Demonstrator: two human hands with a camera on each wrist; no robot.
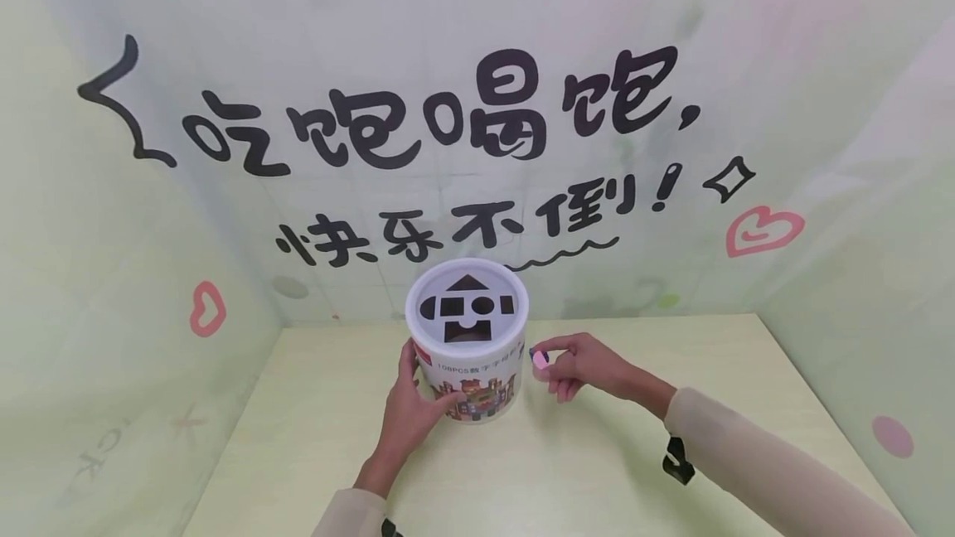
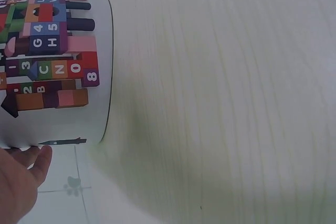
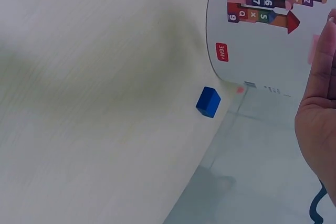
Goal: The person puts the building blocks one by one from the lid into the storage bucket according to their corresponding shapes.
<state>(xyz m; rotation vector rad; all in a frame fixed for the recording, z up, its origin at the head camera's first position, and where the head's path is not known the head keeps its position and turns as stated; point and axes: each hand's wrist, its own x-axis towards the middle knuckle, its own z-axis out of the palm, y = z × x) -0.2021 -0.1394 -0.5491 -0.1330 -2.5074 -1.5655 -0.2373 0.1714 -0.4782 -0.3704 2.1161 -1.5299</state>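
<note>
A white cylindrical block bucket (image 1: 477,388) stands upright on the table, printed with colourful letter and number blocks. Its white lid (image 1: 466,268) has several cut-out shapes, among them a triangle, a square and a circle. My left hand (image 1: 414,413) grips the bucket's left side, thumb across the front; in the left wrist view, fingers (image 2: 42,163) touch its wall. Just right of the bucket, my right hand (image 1: 585,367) pinches a small pink block with a round face (image 1: 540,360). In the right wrist view the pink block (image 3: 313,51) is mostly hidden by that hand (image 3: 320,108).
A blue block (image 3: 208,102) lies on the table behind the bucket, near the back edge. The pale wood-grain table (image 1: 477,479) is enclosed by walls at the back and sides. Black lettering (image 1: 515,106) covers the back wall.
</note>
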